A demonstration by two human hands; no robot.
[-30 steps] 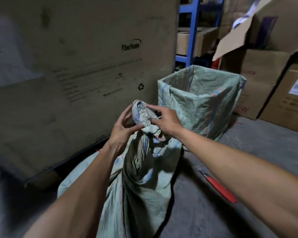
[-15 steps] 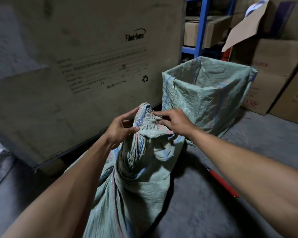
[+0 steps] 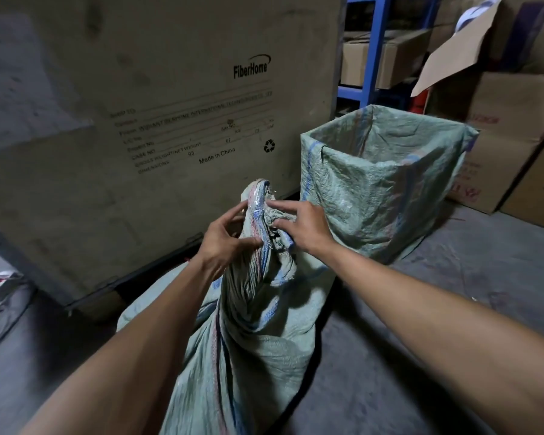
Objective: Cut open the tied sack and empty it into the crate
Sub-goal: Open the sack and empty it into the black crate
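Observation:
A pale green woven sack (image 3: 251,334) with blue and red stripes stands on the floor in front of me, its neck bunched and twisted at the top. My left hand (image 3: 223,240) grips the neck from the left, thumb pressed into the fabric. My right hand (image 3: 298,226) holds the bunched mouth from the right, fingers spread over the folds. Just behind and to the right stands the crate (image 3: 386,171), a square container lined with the same green woven fabric, its top open. The sack's contents are hidden.
A huge FiberHome cardboard box (image 3: 138,105) walls off the left and back. Blue shelving (image 3: 371,48) with cartons stands behind the crate. Several cardboard boxes (image 3: 509,130) are stacked at the right. Grey concrete floor (image 3: 452,293) lies to the right of the sack.
My view has tilted down and closer. Both hands have shifted their hold on the sack's neck. The red-handled tool on the floor at the right is no longer in sight behind my right arm.

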